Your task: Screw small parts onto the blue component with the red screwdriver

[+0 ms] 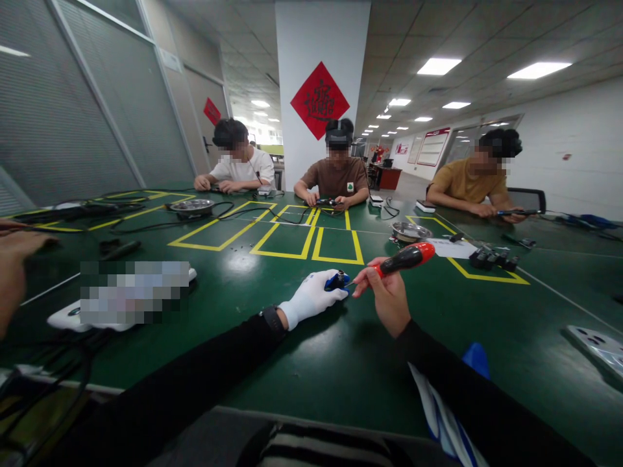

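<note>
My left hand [311,298], in a white glove with blue fingertips, is closed around a small dark part [341,277] with a shiny round top. Most of that part is hidden by the fingers. In my bare right hand [388,299] is a screwdriver [407,258] with a red and black handle. Its thin shaft points left, toward the small part. Whether the tip touches the part I cannot tell. Both hands are just above the green table [302,376]. A loose white and blue glove [445,415] lies under my right forearm.
Metal bowls [411,231] [192,207] stand farther back among yellow tape outlines [338,261]. Several black parts [491,257] sit at the right, near a phone [596,350]. A white device [131,298] and cables lie left. Another person's hand [19,266] reaches in there; three people sit opposite.
</note>
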Demonstrator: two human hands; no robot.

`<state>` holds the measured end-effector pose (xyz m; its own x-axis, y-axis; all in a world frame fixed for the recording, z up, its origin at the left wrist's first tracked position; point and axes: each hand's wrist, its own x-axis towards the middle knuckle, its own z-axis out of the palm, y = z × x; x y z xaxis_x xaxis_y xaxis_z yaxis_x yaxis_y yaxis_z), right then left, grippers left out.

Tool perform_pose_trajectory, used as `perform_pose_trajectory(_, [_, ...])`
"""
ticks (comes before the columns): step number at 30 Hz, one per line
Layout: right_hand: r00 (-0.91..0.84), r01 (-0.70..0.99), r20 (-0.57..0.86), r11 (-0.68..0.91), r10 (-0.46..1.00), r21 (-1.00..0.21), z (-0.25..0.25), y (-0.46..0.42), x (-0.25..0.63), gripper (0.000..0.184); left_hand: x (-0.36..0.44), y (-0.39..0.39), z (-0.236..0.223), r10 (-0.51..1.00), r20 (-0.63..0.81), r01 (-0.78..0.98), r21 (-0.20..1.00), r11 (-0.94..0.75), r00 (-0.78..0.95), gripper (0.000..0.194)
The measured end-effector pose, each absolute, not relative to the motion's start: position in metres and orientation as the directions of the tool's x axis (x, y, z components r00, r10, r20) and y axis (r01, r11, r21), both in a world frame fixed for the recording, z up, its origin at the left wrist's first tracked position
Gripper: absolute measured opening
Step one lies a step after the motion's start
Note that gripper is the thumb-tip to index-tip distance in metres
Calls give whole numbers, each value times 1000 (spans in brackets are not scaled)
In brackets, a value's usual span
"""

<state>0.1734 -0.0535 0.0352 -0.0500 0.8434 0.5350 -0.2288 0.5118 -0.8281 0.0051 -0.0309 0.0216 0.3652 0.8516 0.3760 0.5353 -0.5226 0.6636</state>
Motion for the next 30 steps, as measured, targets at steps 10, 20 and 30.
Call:
perform_pose_trajectory(10, [-79,-90,583,577,809,-812,38,-56,178,17,5,-30,22,849,382,546,650,-528,366,22])
perform_pose_trajectory(20, [-91,-191,577,555,812,-810,41,-51,176,16,5,-30,21,852,378,559,643,-523,363,20])
perform_pose_trajectory(30, [-168,-61,694,695,700,-717,37,-58,175,19,11,-34,21,829,385,530,640,-556,405,16])
